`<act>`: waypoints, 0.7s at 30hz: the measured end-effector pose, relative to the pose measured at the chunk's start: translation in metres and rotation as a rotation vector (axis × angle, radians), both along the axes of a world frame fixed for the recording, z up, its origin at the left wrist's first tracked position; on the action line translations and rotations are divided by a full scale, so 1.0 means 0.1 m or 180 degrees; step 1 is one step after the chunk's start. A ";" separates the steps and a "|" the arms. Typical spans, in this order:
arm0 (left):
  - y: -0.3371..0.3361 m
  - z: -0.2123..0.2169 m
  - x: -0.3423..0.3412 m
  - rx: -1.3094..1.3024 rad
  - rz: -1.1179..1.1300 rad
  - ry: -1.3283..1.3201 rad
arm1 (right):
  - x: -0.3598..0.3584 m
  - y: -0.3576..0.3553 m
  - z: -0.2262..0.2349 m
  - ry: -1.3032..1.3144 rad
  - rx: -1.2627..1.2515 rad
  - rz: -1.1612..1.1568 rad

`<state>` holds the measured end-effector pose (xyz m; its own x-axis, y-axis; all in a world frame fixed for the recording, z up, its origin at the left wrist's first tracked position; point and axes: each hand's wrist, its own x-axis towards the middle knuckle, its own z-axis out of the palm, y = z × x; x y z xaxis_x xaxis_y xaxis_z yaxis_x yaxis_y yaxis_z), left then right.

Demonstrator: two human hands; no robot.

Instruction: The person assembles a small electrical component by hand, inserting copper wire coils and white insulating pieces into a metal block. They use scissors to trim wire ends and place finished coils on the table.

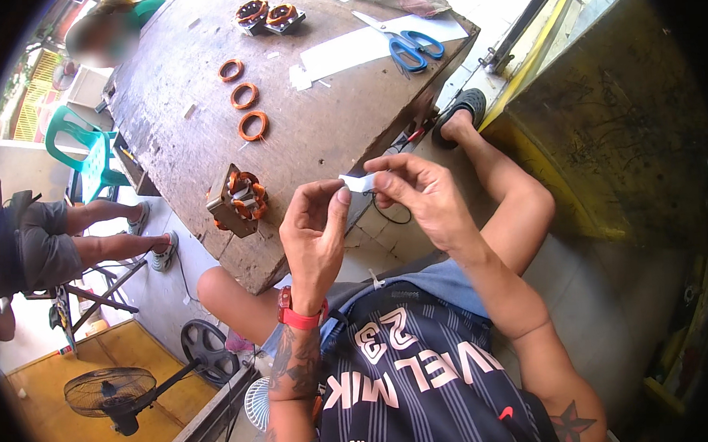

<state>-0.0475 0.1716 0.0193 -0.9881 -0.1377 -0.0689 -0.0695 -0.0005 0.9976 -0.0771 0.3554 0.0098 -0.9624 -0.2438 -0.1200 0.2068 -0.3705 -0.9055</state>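
We record a large, worn brown wooden worktop (317, 119) running up and away from us, its near corner just above our knee. Along its far edge lies a long white paper strip (361, 48), with blue-handled steel scissors (409, 44) resting on that strip's right end. At the far edge, left of the strip, stand two small copper-wound motor stators (270, 17) side by side. A third copper-wound stator in a metal frame (237, 199) sits at the worktop's near left edge. Three orange copper wire coils (243, 95) lie in a row between the far pair and the near stator, apart from one another. Off the worktop's near right edge, our left hand (315, 235) and right hand (421, 201) both pinch a small white folded paper slip (358, 182), thumb and forefinger closed on it from either side.
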 end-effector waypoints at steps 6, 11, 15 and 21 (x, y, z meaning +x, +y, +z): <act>-0.03 -0.03 0.06 0.0751 -0.0029 0.0003 | 0.04 -0.24 -0.10 -0.0163 0.0093 -0.0067; -0.13 -0.01 0.12 0.0341 -0.0197 -0.0075 | 0.07 -0.30 -0.09 -0.0078 0.0062 -0.0144; -0.16 0.00 0.15 0.0456 -0.0176 -0.0198 | 0.09 -0.33 -0.09 0.0084 0.0123 0.0002; -0.19 0.02 0.18 0.0742 -0.0191 -0.0158 | 0.10 -0.29 -0.08 0.0451 0.0352 0.0163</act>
